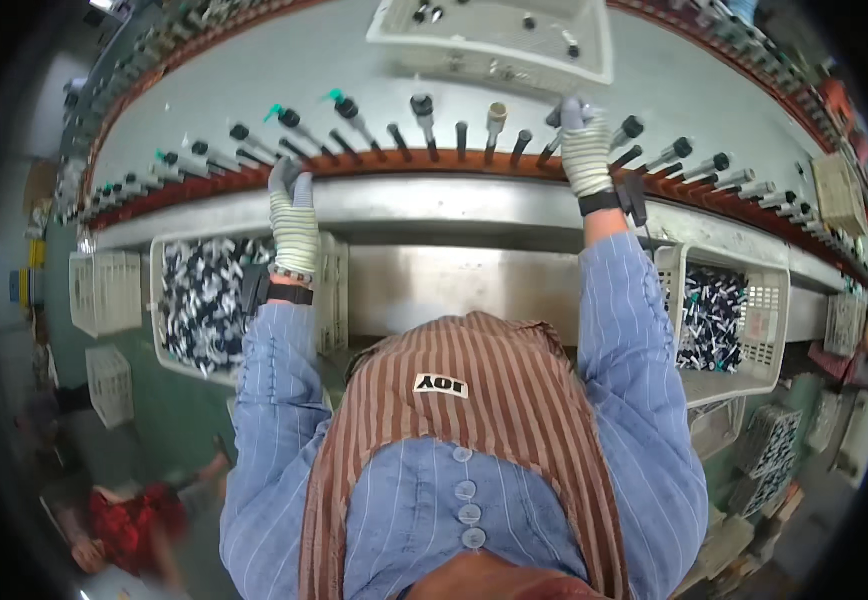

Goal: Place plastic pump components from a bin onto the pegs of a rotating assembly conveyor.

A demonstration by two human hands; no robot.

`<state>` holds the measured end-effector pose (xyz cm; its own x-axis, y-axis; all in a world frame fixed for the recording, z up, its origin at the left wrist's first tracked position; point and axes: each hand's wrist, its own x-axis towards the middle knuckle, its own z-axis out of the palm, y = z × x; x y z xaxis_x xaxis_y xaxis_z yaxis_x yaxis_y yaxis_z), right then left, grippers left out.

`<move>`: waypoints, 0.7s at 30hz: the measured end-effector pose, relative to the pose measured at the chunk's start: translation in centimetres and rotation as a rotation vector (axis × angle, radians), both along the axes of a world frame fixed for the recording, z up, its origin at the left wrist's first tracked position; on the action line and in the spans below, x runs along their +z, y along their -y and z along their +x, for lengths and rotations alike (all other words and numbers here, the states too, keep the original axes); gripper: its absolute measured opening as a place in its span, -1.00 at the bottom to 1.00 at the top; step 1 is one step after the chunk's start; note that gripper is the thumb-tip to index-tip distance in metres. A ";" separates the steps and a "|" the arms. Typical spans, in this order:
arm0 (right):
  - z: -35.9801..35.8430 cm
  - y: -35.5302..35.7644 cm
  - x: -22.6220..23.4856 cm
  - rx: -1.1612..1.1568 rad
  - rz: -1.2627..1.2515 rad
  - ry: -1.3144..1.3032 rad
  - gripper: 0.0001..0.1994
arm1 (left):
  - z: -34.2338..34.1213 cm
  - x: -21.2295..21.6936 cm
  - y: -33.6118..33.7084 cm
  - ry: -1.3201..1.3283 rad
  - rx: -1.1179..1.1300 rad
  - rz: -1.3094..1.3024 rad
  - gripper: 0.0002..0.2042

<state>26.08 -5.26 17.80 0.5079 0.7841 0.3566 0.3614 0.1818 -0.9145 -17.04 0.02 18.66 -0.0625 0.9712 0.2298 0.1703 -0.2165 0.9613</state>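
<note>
Both my hands wear striped knit gloves with grey fingertips. My left hand reaches to the orange-brown rail, its fingers bent together at the rail's edge; what they hold, if anything, is hidden. Farther right, my right hand closes at the top of a peg, around a dark pump cap partly covered by the fingers. Upright dark pegs line the rail. Several carry black pump caps, some green-tipped pump caps, and one a beige cap. Other pegs are bare.
A white crate with a few small parts stands on the grey surface beyond the rail. Below the metal ledge, white baskets of black and white parts stand left and right. A person in red is at lower left.
</note>
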 end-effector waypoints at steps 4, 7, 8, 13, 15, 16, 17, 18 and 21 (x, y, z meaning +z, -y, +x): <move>-2.0 -1.4 1.6 0.014 -0.915 1.541 -0.74 | -5.7 4.1 6.8 -0.308 0.103 -0.043 -0.66; 3.6 -2.9 0.0 -0.051 -0.279 1.262 -0.81 | -11.5 4.4 6.8 -0.494 0.247 0.196 -0.70; 1.7 -3.2 0.2 0.010 -0.270 0.691 -0.78 | -13.6 4.6 8.3 -0.354 0.288 0.087 -0.72; -3.1 -3.0 1.2 0.147 -0.099 -0.034 -0.57 | -22.4 3.9 13.8 -0.099 0.404 -0.268 -0.76; -10.4 -0.2 2.2 -0.119 -0.008 0.091 -0.64 | -25.7 3.4 16.1 -0.638 0.498 -0.244 -0.79; -13.0 1.5 1.4 -0.211 -0.016 0.124 -0.67 | -25.9 3.4 16.4 -0.668 0.474 -0.228 -0.79; -16.0 3.2 0.0 -0.305 -0.025 0.149 -0.68 | -26.2 3.6 16.7 -0.705 0.448 -0.210 -0.79; -20.0 4.4 -0.2 -0.053 -0.020 0.324 -0.69 | -26.8 3.2 17.0 -0.656 0.464 -0.204 -0.79; -30.6 5.9 0.8 0.783 -0.067 0.354 -0.76 | -27.1 1.3 17.0 -0.693 0.474 -0.191 -0.80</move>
